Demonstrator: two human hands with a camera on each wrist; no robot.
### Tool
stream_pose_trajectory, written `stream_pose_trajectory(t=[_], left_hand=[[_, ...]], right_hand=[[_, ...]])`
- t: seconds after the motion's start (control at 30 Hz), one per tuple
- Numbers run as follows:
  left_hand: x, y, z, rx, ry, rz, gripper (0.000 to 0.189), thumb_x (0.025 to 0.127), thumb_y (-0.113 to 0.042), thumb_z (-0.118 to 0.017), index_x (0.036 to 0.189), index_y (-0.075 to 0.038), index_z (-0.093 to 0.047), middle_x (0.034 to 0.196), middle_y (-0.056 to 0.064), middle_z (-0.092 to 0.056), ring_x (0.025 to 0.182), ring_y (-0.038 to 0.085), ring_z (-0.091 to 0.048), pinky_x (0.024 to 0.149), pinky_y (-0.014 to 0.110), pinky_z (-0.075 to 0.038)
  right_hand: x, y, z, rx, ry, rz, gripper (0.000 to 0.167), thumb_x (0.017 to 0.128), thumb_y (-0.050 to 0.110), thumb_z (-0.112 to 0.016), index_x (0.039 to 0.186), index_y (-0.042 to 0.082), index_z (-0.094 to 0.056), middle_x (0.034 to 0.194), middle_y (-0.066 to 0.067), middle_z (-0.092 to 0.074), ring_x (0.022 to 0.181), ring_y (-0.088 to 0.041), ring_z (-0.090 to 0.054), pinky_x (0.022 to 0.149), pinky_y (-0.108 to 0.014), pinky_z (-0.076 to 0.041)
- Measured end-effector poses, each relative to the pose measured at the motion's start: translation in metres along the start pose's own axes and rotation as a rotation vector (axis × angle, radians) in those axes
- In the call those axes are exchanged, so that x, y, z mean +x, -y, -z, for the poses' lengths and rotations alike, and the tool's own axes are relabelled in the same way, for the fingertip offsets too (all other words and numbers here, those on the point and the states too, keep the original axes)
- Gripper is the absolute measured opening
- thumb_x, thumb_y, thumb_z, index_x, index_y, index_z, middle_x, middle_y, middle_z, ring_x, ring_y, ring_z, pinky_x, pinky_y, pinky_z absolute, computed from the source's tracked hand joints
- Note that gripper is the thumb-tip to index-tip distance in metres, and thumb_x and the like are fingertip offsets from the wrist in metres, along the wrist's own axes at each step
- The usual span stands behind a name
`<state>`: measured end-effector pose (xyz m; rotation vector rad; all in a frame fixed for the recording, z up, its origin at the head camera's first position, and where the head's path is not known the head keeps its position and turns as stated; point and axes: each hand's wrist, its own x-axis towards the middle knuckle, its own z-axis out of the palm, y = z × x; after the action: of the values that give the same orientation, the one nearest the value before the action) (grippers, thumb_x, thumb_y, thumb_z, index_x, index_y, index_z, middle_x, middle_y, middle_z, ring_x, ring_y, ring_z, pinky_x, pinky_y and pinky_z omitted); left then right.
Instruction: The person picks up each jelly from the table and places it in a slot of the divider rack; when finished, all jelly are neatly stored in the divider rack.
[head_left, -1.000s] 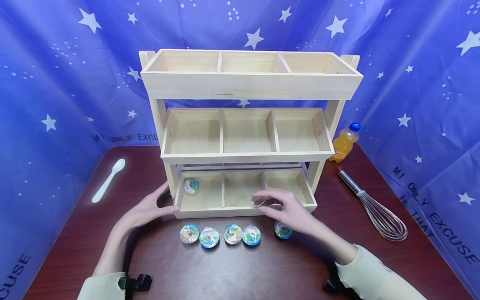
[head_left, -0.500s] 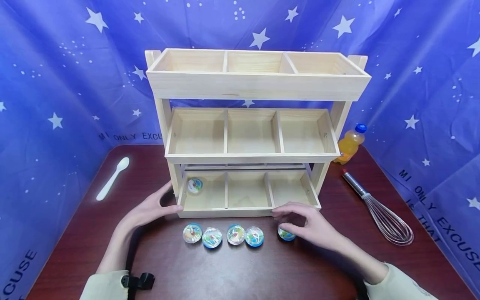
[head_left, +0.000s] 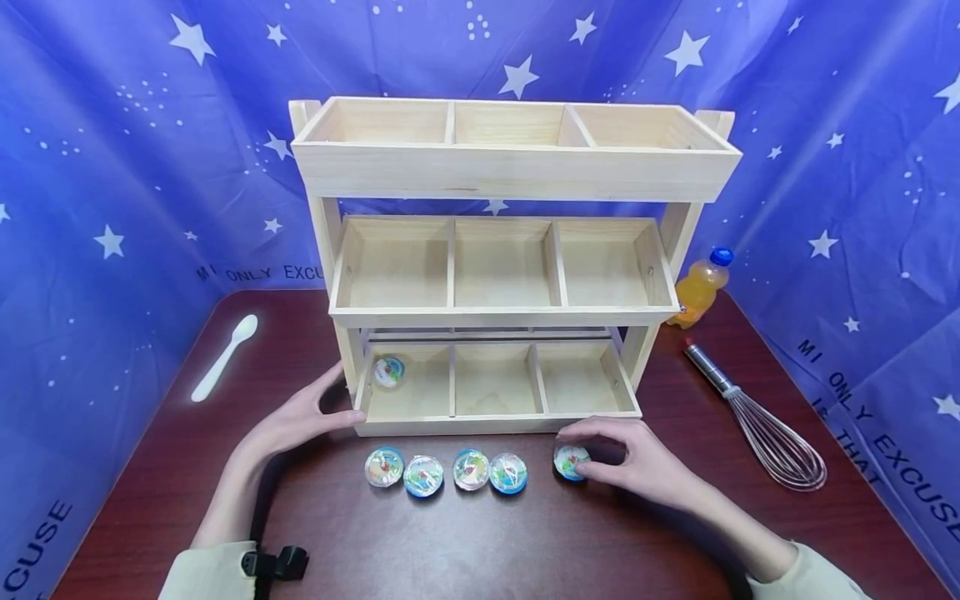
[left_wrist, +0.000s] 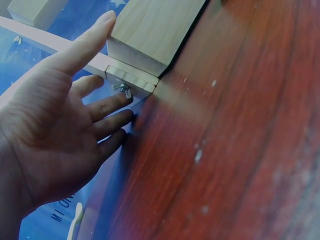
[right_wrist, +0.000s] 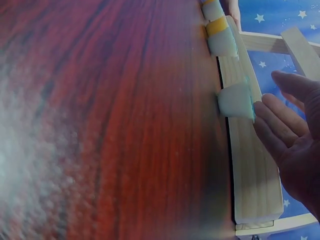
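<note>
A small jelly cup (head_left: 572, 462) with a printed film lid stands on the table before the bottom tray's right end. My right hand (head_left: 637, 458) reaches round it, thumb near its right edge and fingers behind. In the right wrist view, the fingertips are beside that cup's (right_wrist: 237, 101) lid and the thumb is apart from it. My left hand (head_left: 300, 417) lies against the wooden rack's lower left side, thumb at the tray corner; the left wrist view shows the hand (left_wrist: 55, 115) with fingers extended beside a wing nut (left_wrist: 123, 89). One more cup (head_left: 389, 372) lies in the bottom left compartment.
More jelly cups (head_left: 471, 470) stand in a row before the three-tier wooden rack (head_left: 510, 175). A white spoon (head_left: 225, 358) lies at the left. At the right are an orange drink bottle (head_left: 701, 287) and a whisk (head_left: 765, 425). A starry blue cloth hangs behind.
My right hand has come down from over the bottom tray and moved right, to the rightmost jelly cup. My left hand keeps its place at the rack. The head view shifted slightly.
</note>
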<state>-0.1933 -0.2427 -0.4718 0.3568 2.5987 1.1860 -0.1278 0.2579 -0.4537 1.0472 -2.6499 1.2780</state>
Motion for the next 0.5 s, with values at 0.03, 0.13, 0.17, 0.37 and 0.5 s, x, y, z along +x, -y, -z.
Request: stream_pose_trajectory(t=[0.03,0.13,0.17,0.37,0.5], left_hand=[[0.0000,0.0000,0.0001,0.001,0.000,0.000,0.102,0.089,-0.048,-0.076,0.167,-0.024,-0.014,0.172,0.016,-0.022,0.157,0.043,-0.022,0.121,0.070,-0.025],[-0.0001,0.0002,0.0002,0.001,0.001,0.000,0.102,0.089,-0.048,-0.076,0.167,-0.025,-0.014,0.172,0.016,-0.022,0.157,0.042,-0.023,0.121,0.070,-0.025],[-0.0001,0.0003,0.0002,0.001,0.000,0.001,0.102,0.089,-0.048,-0.076,0.167,-0.025,-0.014,0.172,0.016,-0.022,0.157,0.042,-0.023,0.121,0.070,-0.025],[0.0001,0.0006,-0.0002,0.000,-0.002,0.001,0.102,0.089,-0.049,-0.076,0.167,-0.025,-0.015,0.172,0.015,-0.023,0.157,0.042,-0.023,0.121,0.071,-0.025],[-0.0001,0.0007,-0.0004,0.003,-0.006,-0.001,0.102,0.089,-0.049,-0.077,0.167,-0.025,-0.015,0.171,0.016,-0.024,0.157,0.042,-0.023,0.121,0.070,-0.025]], right_hand=[[-0.0001,0.0000,0.0000,0.000,-0.001,-0.001,0.041,0.085,0.013,-0.084,0.125,0.019,-0.072,0.118,0.005,-0.077,0.115,-0.005,-0.069,0.100,-0.011,-0.049],[0.0002,0.0004,0.0000,0.015,0.004,-0.019,0.042,0.085,0.013,-0.084,0.125,0.018,-0.072,0.118,0.004,-0.078,0.115,-0.005,-0.069,0.101,-0.012,-0.049],[0.0002,0.0001,-0.0002,0.017,0.005,-0.022,0.041,0.085,0.013,-0.084,0.125,0.018,-0.072,0.118,0.004,-0.078,0.116,-0.005,-0.069,0.101,-0.012,-0.049],[-0.0002,-0.0031,-0.0014,0.002,0.028,-0.030,0.041,0.087,0.018,-0.084,0.126,0.017,-0.072,0.120,0.002,-0.077,0.118,-0.005,-0.068,0.103,-0.010,-0.046],[-0.0007,-0.0059,-0.0021,-0.021,0.049,-0.041,0.044,0.086,0.023,-0.084,0.128,0.019,-0.072,0.123,0.005,-0.076,0.120,-0.004,-0.066,0.105,-0.008,-0.043]])
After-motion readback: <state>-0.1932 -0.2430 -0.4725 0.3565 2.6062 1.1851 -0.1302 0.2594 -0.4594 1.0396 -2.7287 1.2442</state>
